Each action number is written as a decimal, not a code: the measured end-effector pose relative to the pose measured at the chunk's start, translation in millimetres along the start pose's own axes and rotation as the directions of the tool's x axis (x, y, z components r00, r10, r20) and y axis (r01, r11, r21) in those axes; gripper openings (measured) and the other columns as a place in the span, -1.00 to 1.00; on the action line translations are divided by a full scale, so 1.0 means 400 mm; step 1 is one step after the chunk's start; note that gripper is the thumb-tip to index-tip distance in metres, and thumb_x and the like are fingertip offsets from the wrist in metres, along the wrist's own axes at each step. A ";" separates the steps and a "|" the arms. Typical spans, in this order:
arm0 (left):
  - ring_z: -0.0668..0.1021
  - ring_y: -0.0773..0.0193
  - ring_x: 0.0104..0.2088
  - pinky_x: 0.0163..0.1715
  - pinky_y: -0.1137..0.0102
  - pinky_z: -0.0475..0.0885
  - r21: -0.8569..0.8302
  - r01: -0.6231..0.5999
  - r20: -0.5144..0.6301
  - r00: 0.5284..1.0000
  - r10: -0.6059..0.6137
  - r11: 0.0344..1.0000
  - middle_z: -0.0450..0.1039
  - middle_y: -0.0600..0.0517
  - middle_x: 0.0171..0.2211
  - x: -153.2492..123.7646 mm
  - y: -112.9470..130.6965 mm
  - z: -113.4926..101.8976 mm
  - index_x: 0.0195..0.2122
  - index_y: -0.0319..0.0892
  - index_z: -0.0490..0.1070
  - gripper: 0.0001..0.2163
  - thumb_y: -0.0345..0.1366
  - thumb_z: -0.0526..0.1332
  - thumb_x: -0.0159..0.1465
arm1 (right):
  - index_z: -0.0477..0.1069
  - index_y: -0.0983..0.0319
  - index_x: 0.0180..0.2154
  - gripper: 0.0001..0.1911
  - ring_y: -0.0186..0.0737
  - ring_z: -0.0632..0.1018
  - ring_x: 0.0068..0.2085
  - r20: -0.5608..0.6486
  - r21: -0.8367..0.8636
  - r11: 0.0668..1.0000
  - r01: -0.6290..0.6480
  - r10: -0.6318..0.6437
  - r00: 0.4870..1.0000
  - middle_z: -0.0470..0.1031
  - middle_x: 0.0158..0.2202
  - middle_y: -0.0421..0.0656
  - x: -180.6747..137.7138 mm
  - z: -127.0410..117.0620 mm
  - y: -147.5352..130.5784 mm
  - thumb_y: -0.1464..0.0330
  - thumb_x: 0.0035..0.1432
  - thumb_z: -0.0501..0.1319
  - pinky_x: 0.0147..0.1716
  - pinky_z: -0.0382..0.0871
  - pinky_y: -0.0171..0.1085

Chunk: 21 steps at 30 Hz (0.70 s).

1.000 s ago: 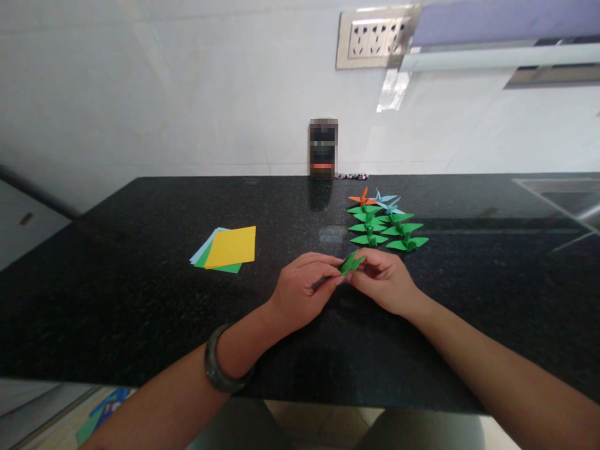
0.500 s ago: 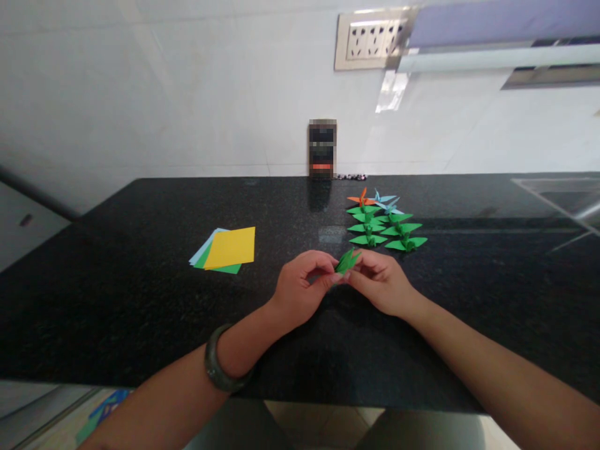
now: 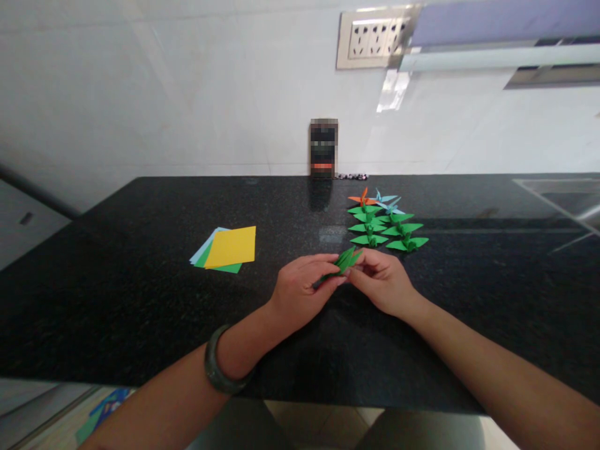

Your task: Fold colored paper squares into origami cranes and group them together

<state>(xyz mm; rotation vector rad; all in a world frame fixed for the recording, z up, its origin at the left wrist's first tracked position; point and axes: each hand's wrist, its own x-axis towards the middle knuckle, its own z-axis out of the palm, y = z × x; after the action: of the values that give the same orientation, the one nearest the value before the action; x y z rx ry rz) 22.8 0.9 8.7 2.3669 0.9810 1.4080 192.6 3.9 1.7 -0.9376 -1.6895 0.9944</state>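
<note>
A small green folded paper piece (image 3: 345, 260) is pinched between both hands just above the black counter (image 3: 140, 300). My left hand (image 3: 302, 290), with a dark bangle on its wrist, grips the piece's left end with thumb and fingers closed. My right hand (image 3: 382, 281) pinches its right end. Beyond the hands lie several finished paper cranes (image 3: 387, 226), mostly green, with an orange one (image 3: 362, 199) and light blue ones at the back.
A stack of flat paper sheets (image 3: 227, 249), yellow on top of green and light blue, lies to the left. A dark blurred object (image 3: 323, 149) leans against the white wall. A socket strip (image 3: 375, 39) is on the wall. A sink edge (image 3: 557, 194) is at right.
The hands stay in place while the fingers shift on the green piece; its tips moved slightly up and left, and my left fingers closed lower along it.
</note>
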 end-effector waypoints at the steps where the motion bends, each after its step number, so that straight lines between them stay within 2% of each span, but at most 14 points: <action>1: 0.58 0.26 -0.28 -0.23 0.36 0.49 -0.009 0.013 0.013 1.000 -0.013 1.000 0.56 -0.05 -0.30 0.000 -0.001 0.000 -0.39 -0.19 0.48 -0.94 -0.38 0.25 0.08 | 0.32 0.23 -0.50 -0.85 -0.35 0.40 -0.51 0.003 -0.007 1.000 0.006 -0.006 1.000 0.38 -0.56 -0.23 0.000 -0.001 0.000 0.31 0.05 0.18 -0.49 0.32 -0.32; 9: 0.58 0.27 -0.29 -0.24 0.38 0.48 -0.056 0.012 0.054 0.998 -0.009 0.998 0.56 -0.09 -0.31 0.002 -0.006 -0.001 -0.40 -0.22 0.48 -0.89 -0.47 0.20 0.06 | 0.37 0.25 -0.46 -0.92 -0.37 0.44 -0.49 0.028 -0.008 1.000 0.025 -0.024 0.999 0.46 -0.50 -0.20 -0.003 -0.006 0.003 0.38 0.05 0.20 -0.48 0.35 -0.36; 12: 0.58 0.28 -0.29 -0.25 0.38 0.48 -0.085 0.054 0.062 0.997 -0.049 0.995 0.56 -0.07 -0.30 0.002 -0.006 -0.001 -0.40 -0.20 0.46 -0.88 -0.49 0.19 0.04 | 0.39 0.25 -0.42 -0.93 -0.36 0.46 -0.47 0.067 -0.020 0.999 0.027 -0.026 0.997 0.47 -0.47 -0.19 -0.003 -0.013 0.005 0.38 0.06 0.19 -0.46 0.36 -0.36; 21: 0.55 0.31 -0.30 -0.26 0.36 0.46 -0.206 0.091 0.109 0.992 -0.069 0.974 0.54 -0.04 -0.33 0.007 -0.013 -0.005 -0.39 -0.19 0.48 -0.90 -0.44 0.18 0.12 | 0.42 0.25 -0.35 -0.89 -0.29 0.47 -0.36 0.143 -0.118 0.989 0.092 -0.075 0.987 0.46 -0.41 -0.14 0.001 -0.038 0.006 0.36 0.12 0.15 -0.34 0.37 -0.29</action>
<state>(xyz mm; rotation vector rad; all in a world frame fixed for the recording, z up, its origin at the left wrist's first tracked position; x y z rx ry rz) 19.9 6.3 9.3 2.1957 0.8459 1.2808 207.4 8.2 3.4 -0.8864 -1.9092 0.9245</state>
